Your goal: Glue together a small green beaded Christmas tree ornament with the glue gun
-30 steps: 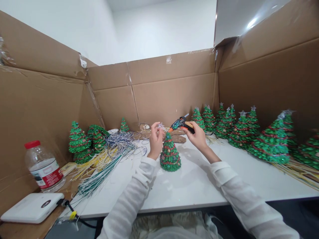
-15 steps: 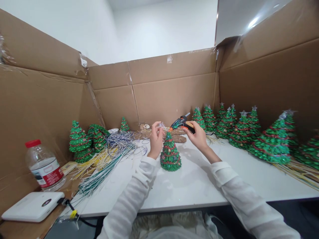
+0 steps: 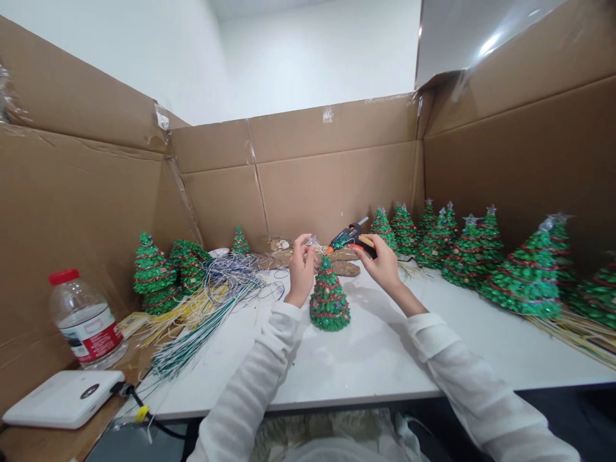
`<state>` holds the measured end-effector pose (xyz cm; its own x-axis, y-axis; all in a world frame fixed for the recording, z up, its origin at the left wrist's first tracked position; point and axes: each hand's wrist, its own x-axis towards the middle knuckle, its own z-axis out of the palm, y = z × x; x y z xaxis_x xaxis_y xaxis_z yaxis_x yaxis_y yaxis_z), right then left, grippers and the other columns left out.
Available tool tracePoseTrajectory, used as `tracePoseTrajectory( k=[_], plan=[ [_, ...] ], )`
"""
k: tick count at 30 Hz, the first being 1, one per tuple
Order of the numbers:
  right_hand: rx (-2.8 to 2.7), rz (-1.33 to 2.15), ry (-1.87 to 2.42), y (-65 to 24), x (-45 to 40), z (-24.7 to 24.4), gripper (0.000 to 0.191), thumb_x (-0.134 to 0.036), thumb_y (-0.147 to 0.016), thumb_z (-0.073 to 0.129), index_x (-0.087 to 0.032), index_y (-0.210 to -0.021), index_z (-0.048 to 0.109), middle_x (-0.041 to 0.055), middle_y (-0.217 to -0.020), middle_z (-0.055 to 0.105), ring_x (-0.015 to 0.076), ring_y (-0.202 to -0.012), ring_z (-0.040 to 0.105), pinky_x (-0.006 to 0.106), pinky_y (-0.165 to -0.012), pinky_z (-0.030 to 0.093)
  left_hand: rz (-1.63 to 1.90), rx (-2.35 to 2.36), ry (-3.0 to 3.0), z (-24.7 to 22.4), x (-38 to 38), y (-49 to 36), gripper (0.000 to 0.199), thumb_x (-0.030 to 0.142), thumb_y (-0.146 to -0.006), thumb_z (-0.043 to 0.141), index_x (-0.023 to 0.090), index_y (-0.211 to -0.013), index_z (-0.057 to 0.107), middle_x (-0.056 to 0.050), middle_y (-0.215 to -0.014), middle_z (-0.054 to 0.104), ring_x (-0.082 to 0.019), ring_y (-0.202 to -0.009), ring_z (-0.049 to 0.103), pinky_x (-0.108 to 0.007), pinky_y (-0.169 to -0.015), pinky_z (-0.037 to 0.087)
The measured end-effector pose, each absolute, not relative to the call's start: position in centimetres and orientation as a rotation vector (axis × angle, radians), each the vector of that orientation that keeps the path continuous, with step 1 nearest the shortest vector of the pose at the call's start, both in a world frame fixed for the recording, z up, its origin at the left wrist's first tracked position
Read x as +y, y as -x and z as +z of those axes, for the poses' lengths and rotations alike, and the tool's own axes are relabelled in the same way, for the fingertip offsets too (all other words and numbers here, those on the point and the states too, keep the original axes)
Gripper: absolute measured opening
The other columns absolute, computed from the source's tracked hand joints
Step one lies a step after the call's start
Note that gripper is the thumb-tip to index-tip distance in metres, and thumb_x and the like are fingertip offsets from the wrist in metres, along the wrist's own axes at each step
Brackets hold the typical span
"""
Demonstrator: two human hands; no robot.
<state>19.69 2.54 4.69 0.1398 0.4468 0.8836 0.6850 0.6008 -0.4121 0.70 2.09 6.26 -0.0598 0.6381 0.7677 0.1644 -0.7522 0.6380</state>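
Gripping a hot glue gun (image 3: pixel 342 240) in the right hand (image 3: pixel 384 263), the person raises a small silver star (image 3: pixel 313 242) in the left hand (image 3: pixel 301 269). Right fingers (image 3: pixel 373 251): clamped around the black-and-orange grip, with the nozzle pointing left toward the star. Left fingers (image 3: pixel 299 241): pinched together on the star, which sits just above and to the left of the tip of a green sequin Christmas tree (image 3: pixel 329 303). This tree stands upright on the white table (image 3: pixel 366 375), below and between both hands, touching neither.

Left of the tree lie bundles of green, yellow and silver wire (image 3: pixel 192 340). Farther left are more sequin trees (image 3: pixel 151 266), plus a plastic water bottle (image 3: pixel 85 319) with a red cap and a white power bank (image 3: pixel 62 399), both resting on a cardboard sheet (image 3: pixel 29 436). To the right, star-topped sequin trees (image 3: pixel 524 276) stand in a row along the table. Cardboard panels (image 3: pixel 332 186) enclose the table on three sides.
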Motion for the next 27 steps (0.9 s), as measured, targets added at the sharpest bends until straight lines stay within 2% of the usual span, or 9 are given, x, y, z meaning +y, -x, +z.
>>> tracePoseTrajectory(
  k=[27],
  plan=[
    [-1.468,-0.287,0.978,-19.89,2.41,4.79,0.035,-0.047,-0.081,0.05,-0.019,-0.102,0.054,0.0085,-0.097,0.062,0.0229,-0.088,0.059,0.033,-0.073,0.045,1.834,0.851,-1.821,6.31,1.76,-0.76,0.03,0.039,-0.087,0.042,0.024,-0.113,0.041,0.005,-0.063,0.046,-0.006,-0.047,0.048,-0.017,-0.044,0.042]
  ],
)
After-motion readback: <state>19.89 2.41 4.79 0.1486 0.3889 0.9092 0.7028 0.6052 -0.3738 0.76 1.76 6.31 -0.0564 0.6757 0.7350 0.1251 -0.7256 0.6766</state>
